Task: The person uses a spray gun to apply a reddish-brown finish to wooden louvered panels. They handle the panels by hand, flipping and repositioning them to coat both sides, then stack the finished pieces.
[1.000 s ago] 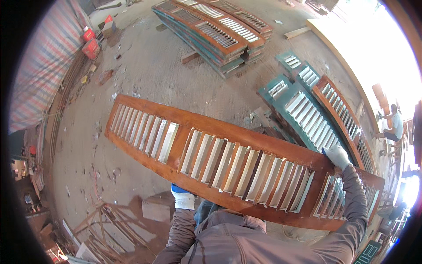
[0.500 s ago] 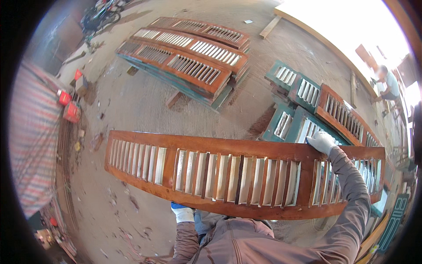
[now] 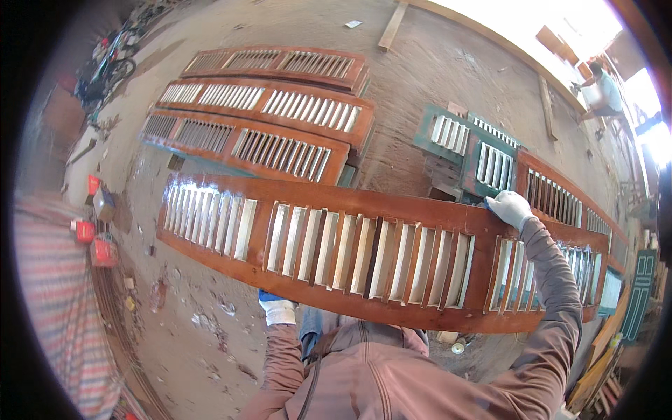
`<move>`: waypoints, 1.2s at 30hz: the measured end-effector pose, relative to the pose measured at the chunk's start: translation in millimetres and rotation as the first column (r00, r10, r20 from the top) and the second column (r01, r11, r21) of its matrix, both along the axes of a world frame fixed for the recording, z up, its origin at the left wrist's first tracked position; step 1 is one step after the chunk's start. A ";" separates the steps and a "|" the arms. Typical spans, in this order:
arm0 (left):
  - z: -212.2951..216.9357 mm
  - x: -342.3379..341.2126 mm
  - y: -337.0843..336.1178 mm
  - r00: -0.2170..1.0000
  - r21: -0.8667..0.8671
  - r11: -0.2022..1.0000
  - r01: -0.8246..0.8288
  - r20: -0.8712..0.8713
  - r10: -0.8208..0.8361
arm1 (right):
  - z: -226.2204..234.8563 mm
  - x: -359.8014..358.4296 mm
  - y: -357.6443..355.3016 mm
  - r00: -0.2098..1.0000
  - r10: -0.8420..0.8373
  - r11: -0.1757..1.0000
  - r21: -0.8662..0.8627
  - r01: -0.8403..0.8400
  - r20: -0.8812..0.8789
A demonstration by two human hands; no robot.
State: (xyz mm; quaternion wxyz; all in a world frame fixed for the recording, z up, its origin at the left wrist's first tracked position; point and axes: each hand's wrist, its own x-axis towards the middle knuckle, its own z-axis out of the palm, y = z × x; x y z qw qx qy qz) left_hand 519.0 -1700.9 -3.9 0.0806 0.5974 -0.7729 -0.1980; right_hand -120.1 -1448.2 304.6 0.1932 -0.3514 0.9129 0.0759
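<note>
I carry a long brown louvered shutter (image 3: 392, 204) across the front of my body, with three sections of pale slats in a varnished wooden frame. My right hand (image 3: 511, 209), in a white and blue glove, is closed over its far edge, right of the middle. At the near edge, left of my body, my left hand (image 3: 278, 309) in a similar glove grips from below. The fingers of that hand are partly hidden by the frame.
Stacked brown shutters (image 3: 241, 150) lie ahead on the left. Green shutters (image 3: 484, 164) and another brown shutter (image 3: 553, 192) lie ahead on the right. A person (image 3: 603, 91) crouches far right. Red containers (image 3: 103, 252) stand left, beside a striped sheet (image 3: 59, 301). A motorbike (image 3: 112, 70) stands far left.
The shutter's left end has risen in view, and my left hand shows more. The stacks have shifted left in the picture as my view turned. Both hands keep their hold.
</note>
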 end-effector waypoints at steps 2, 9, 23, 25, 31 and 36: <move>7.8 -33.0 -34.5 0.985 -0.034 0.992 0.122 0.130 -0.117 | 11.4 -24.2 -15.4 0.997 -0.068 0.996 0.065 0.066 0.025; 57.9 -289.8 -160.3 0.838 0.238 0.874 0.423 0.264 -0.477 | -7.6 -184.6 -5.7 0.996 -0.037 0.989 0.137 0.048 -0.081; -7.3 -693.3 -269.2 -0.148 0.420 0.311 0.853 -0.376 0.915 | -38.8 -395.8 66.1 0.978 -0.022 0.978 0.198 0.064 -0.209; 8.3 -750.8 -282.5 -0.080 0.503 0.254 0.826 -0.342 0.936 | -34.2 -414.3 67.1 0.980 -0.100 0.967 0.215 0.137 -0.174; 14.8 -898.7 -325.3 0.109 0.845 0.234 0.480 -0.322 0.940 | -56.3 -466.0 45.8 0.954 -0.297 0.929 0.219 0.300 -0.046; -30.8 -1031.5 -377.3 0.191 0.837 0.003 0.547 -0.128 0.973 | -77.2 -519.2 -10.2 0.857 -0.515 0.820 0.279 0.500 -0.022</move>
